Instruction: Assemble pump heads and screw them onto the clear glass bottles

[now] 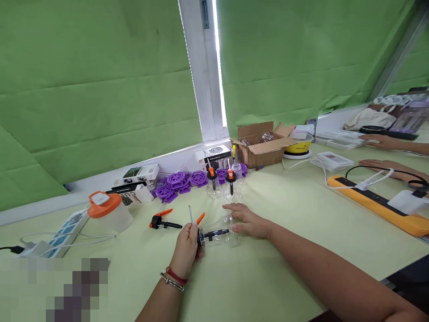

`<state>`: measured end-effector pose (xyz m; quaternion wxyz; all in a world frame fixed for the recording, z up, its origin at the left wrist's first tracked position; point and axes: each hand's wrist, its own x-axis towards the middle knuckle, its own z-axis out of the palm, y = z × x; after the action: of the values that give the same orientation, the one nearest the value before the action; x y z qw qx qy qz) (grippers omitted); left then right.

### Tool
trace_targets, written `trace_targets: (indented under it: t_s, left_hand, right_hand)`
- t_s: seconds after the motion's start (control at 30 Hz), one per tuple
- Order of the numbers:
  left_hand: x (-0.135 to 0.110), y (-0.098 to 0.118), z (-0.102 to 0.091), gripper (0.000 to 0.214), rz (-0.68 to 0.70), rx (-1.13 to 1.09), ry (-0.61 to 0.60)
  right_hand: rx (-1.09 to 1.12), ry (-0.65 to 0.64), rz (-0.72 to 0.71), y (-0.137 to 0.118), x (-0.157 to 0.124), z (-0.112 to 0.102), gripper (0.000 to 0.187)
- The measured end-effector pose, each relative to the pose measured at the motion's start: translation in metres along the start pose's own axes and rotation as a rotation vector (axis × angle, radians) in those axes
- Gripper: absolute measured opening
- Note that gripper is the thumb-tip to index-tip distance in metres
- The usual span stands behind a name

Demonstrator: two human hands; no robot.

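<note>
My left hand [188,241] is closed around the black cap of a clear sprayer bottle [223,239], which is tilted onto its side above the table. Through the bottle's wall a black tube shows. An orange lever and a thin metal nozzle stick out beside my left thumb. My right hand [246,219] is at the bottle's wide base, its fingers stretched apart and its thumb at the base. Left of the bottle lies a loose sprayer head [164,222] with a black tube and orange lever. Two capped sprayer bottles [213,183] stand upright behind my hands.
Purple plastic pieces [179,181] lie along the wall between boxes [137,185]. An open carton [263,152] holds clear items. To the left are an orange-lidded jar [109,210] and a power strip [69,230]. A yellow-orange strip [375,205] and another person's hands [385,167] are at the right.
</note>
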<state>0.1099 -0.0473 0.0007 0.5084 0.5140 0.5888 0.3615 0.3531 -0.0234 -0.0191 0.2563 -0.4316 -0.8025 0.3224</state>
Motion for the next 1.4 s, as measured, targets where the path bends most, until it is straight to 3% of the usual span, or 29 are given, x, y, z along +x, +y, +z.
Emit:
trace_targets:
  t_s: [0.93,1.17,1.3,1.4]
  left_hand:
    - [0.002,-0.01,-0.001,0.036,0.151,0.135,0.031]
    - [0.002,-0.007,-0.002,0.034,0.167,0.15,0.047]
    - [-0.001,-0.001,-0.004,0.032,0.161,0.144,0.071]
    - [-0.003,0.002,-0.007,0.032,0.167,0.161,0.109]
  right_hand:
    - [0.099,0.004,0.095,0.0,0.008,0.009,0.062]
    - [0.106,0.022,0.09,-0.001,0.008,0.01,0.057]
    - [0.101,0.116,0.066,-0.006,0.005,0.013,0.051]
    - [0.019,0.292,-0.085,-0.019,-0.001,0.014,0.049]
